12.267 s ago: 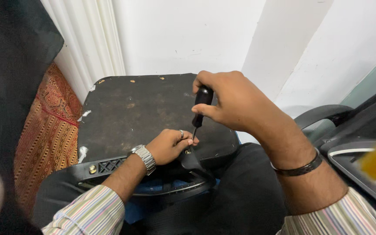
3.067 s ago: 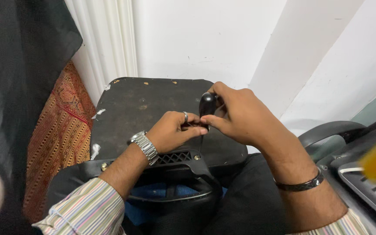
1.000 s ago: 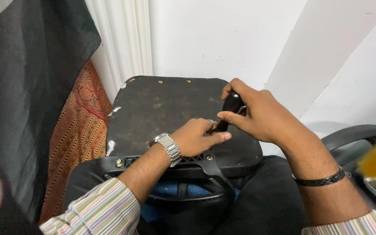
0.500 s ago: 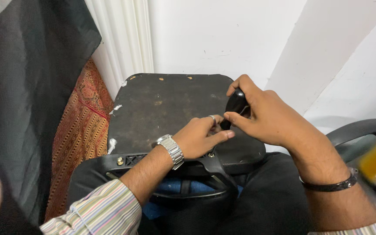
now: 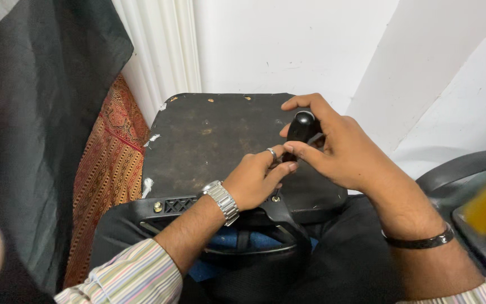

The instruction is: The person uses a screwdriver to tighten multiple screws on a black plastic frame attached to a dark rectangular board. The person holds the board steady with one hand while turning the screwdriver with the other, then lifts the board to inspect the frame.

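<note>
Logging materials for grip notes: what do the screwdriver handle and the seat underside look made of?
Rounded black screwdriver handle: glossy plastic, judging by its sheen. Flat dark seat-base panel: matte, scuffed and dusty, chipped pale at the edge; probably painted board, though it could be plastic.

Single view — head camera, worn by the person, looks steeply down and forward at close range. Left hand point(image 5: 254, 180) and right hand point(image 5: 338, 149) fill centre frame over the black seat underside point(image 5: 215, 141); white wall point(image 5: 288, 45) behind.
</note>
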